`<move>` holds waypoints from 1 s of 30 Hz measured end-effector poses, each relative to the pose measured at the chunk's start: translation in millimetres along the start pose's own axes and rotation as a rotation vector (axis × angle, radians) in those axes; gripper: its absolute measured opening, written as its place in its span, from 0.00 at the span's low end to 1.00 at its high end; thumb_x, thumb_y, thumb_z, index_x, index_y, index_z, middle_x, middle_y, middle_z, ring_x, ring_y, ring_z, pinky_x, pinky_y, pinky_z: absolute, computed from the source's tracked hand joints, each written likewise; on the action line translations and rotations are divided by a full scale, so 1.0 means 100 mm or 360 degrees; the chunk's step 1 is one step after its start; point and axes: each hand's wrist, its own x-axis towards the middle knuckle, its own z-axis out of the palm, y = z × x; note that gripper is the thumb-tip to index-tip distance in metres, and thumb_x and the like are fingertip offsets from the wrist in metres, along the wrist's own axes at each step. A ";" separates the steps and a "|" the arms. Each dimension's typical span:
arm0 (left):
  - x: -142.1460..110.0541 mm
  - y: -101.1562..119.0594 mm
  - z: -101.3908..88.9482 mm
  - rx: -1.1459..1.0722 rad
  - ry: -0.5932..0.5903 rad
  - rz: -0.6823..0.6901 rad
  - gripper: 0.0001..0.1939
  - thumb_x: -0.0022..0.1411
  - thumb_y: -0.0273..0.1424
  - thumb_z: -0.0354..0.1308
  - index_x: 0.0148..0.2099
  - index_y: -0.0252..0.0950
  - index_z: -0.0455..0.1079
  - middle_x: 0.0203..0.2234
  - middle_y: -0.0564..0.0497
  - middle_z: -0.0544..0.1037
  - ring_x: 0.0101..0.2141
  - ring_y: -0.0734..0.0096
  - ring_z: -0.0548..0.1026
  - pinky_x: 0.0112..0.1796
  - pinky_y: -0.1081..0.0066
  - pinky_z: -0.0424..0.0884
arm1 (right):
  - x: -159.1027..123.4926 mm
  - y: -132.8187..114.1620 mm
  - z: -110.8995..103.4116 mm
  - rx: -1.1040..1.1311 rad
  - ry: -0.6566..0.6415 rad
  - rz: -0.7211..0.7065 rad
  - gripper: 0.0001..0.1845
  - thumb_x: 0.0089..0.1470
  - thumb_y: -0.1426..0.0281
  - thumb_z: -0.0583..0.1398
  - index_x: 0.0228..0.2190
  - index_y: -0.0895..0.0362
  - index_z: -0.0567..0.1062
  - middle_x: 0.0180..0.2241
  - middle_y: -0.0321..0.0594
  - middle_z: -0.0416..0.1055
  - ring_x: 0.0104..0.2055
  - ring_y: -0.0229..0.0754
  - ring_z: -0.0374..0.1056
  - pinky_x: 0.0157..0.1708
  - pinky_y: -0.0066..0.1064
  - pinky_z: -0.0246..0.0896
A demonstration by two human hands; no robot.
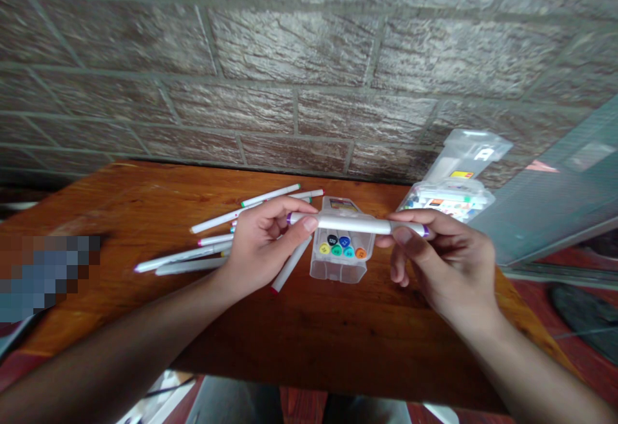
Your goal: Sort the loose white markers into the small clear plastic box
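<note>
A white marker (355, 223) with purple ends is held level between my two hands. My left hand (263, 240) pinches its left end between thumb and fingers. At the other end, my right hand (449, 260) grips the marker near its cap. Below and behind it stands a clear plastic case (338, 273), holding several markers with coloured, numbered ends, such as a yellow one (324, 249) and an orange one (360, 253). Beside the case, a loose marker with a red tip (290, 268) lies partly behind my left hand.
Several loose white markers (183, 253) lie on the wooden table (309, 334) to the left. A second clear case with its lid up (447, 195) stands at the back right. A stone-block wall (290, 57) borders the table's far edge. A blurred-out object (43, 276) is at far left.
</note>
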 end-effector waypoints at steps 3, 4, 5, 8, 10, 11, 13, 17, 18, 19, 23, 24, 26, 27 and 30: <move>0.00 0.02 0.01 -0.0072 -0.0020 -0.0011 0.10 0.68 0.39 0.70 0.41 0.37 0.81 0.18 0.56 0.74 0.18 0.77 0.66 0.19 0.75 0.61 | 0.00 -0.01 0.00 0.0013 0.0004 0.0008 0.06 0.63 0.66 0.71 0.41 0.54 0.85 0.29 0.40 0.85 0.14 0.34 0.71 0.12 0.23 0.66; 0.00 0.02 0.02 -0.0100 -0.0024 -0.0013 0.10 0.68 0.38 0.70 0.41 0.37 0.81 0.18 0.56 0.74 0.18 0.77 0.66 0.19 0.75 0.61 | 0.00 -0.01 0.01 0.0016 0.0004 0.0011 0.06 0.63 0.66 0.71 0.41 0.54 0.85 0.29 0.40 0.85 0.14 0.34 0.71 0.12 0.23 0.66; 0.00 0.02 0.02 -0.0125 -0.0025 -0.0017 0.10 0.68 0.39 0.69 0.41 0.36 0.80 0.18 0.56 0.73 0.18 0.78 0.66 0.19 0.75 0.61 | 0.00 -0.01 0.01 0.0019 0.0003 0.0012 0.06 0.63 0.66 0.71 0.41 0.55 0.85 0.28 0.40 0.85 0.13 0.34 0.70 0.12 0.23 0.66; -0.01 0.02 0.02 -0.0179 -0.0025 -0.0060 0.12 0.68 0.41 0.69 0.42 0.36 0.80 0.19 0.55 0.74 0.17 0.79 0.66 0.18 0.77 0.61 | 0.01 -0.02 0.02 0.0030 0.0000 0.0011 0.07 0.63 0.65 0.71 0.41 0.55 0.85 0.29 0.41 0.85 0.13 0.35 0.70 0.12 0.24 0.66; -0.01 0.01 0.01 -0.0204 -0.0027 -0.0099 0.13 0.68 0.41 0.69 0.43 0.35 0.80 0.19 0.55 0.75 0.17 0.79 0.66 0.18 0.78 0.61 | 0.01 -0.02 0.02 0.0040 0.0000 0.0009 0.07 0.63 0.65 0.71 0.41 0.55 0.85 0.29 0.41 0.86 0.13 0.35 0.70 0.12 0.25 0.66; -0.01 0.00 0.01 -0.0218 -0.0028 -0.0113 0.13 0.68 0.41 0.69 0.43 0.35 0.81 0.20 0.54 0.76 0.17 0.79 0.67 0.18 0.78 0.62 | 0.01 -0.02 0.02 0.0044 0.0000 0.0011 0.07 0.63 0.65 0.71 0.41 0.54 0.85 0.29 0.41 0.86 0.14 0.35 0.70 0.12 0.25 0.66; -0.01 -0.01 -0.01 -0.0241 -0.0027 -0.0127 0.13 0.69 0.41 0.69 0.43 0.35 0.81 0.21 0.54 0.77 0.17 0.80 0.67 0.19 0.78 0.63 | 0.01 -0.02 0.02 0.0052 -0.0004 0.0020 0.07 0.64 0.64 0.70 0.42 0.54 0.85 0.29 0.41 0.86 0.14 0.35 0.70 0.12 0.26 0.66; -0.01 -0.02 -0.01 -0.0291 -0.0029 -0.0138 0.12 0.69 0.40 0.68 0.44 0.36 0.82 0.23 0.53 0.78 0.18 0.79 0.68 0.19 0.78 0.64 | 0.01 -0.02 0.00 0.0078 -0.0023 0.0035 0.08 0.64 0.64 0.70 0.42 0.54 0.86 0.29 0.41 0.85 0.14 0.35 0.70 0.12 0.26 0.66; -0.01 -0.02 -0.01 -0.0318 -0.0032 -0.0143 0.12 0.70 0.40 0.68 0.44 0.36 0.82 0.23 0.53 0.79 0.18 0.79 0.68 0.19 0.78 0.63 | 0.01 -0.01 0.00 0.0089 -0.0029 0.0035 0.08 0.64 0.64 0.70 0.42 0.54 0.86 0.29 0.41 0.85 0.14 0.36 0.70 0.12 0.25 0.66; -0.01 -0.03 -0.01 -0.0352 -0.0035 -0.0145 0.11 0.70 0.39 0.68 0.44 0.36 0.83 0.23 0.53 0.79 0.18 0.80 0.68 0.19 0.77 0.63 | 0.00 -0.01 -0.01 0.0103 -0.0038 0.0034 0.08 0.65 0.65 0.70 0.43 0.54 0.86 0.28 0.41 0.85 0.15 0.36 0.71 0.13 0.25 0.66; 0.00 -0.06 0.00 -0.0484 -0.0052 -0.0157 0.09 0.70 0.37 0.68 0.45 0.37 0.83 0.25 0.52 0.80 0.19 0.79 0.68 0.20 0.76 0.63 | 0.00 0.00 -0.02 0.0161 -0.0065 0.0050 0.07 0.66 0.66 0.68 0.44 0.53 0.87 0.27 0.40 0.84 0.16 0.36 0.72 0.14 0.25 0.66; -0.01 -0.06 0.00 -0.0503 -0.0053 -0.0165 0.09 0.70 0.37 0.68 0.46 0.38 0.84 0.25 0.52 0.80 0.19 0.79 0.68 0.20 0.75 0.63 | 0.00 0.00 -0.02 0.0171 -0.0065 0.0056 0.07 0.67 0.66 0.68 0.44 0.53 0.87 0.27 0.41 0.84 0.16 0.36 0.72 0.14 0.25 0.66; -0.01 -0.08 0.00 -0.0523 -0.0051 -0.0182 0.10 0.70 0.38 0.68 0.46 0.38 0.84 0.26 0.51 0.81 0.19 0.78 0.68 0.21 0.74 0.63 | 0.00 0.00 -0.02 0.0188 -0.0062 0.0066 0.07 0.67 0.66 0.68 0.44 0.52 0.87 0.30 0.42 0.86 0.16 0.36 0.72 0.14 0.25 0.66; -0.01 -0.08 -0.01 -0.0530 -0.0051 -0.0183 0.10 0.70 0.39 0.68 0.46 0.39 0.84 0.26 0.52 0.81 0.19 0.77 0.68 0.21 0.74 0.63 | 0.01 0.00 -0.02 0.0196 -0.0061 0.0069 0.08 0.67 0.66 0.68 0.44 0.52 0.87 0.32 0.42 0.86 0.16 0.36 0.72 0.14 0.25 0.66; -0.02 -0.10 -0.02 -0.0568 -0.0063 -0.0170 0.09 0.71 0.38 0.67 0.47 0.40 0.85 0.27 0.52 0.82 0.20 0.77 0.69 0.22 0.73 0.64 | 0.01 0.00 -0.03 0.0224 -0.0063 0.0088 0.09 0.68 0.66 0.67 0.45 0.53 0.87 0.35 0.43 0.87 0.16 0.36 0.72 0.14 0.26 0.67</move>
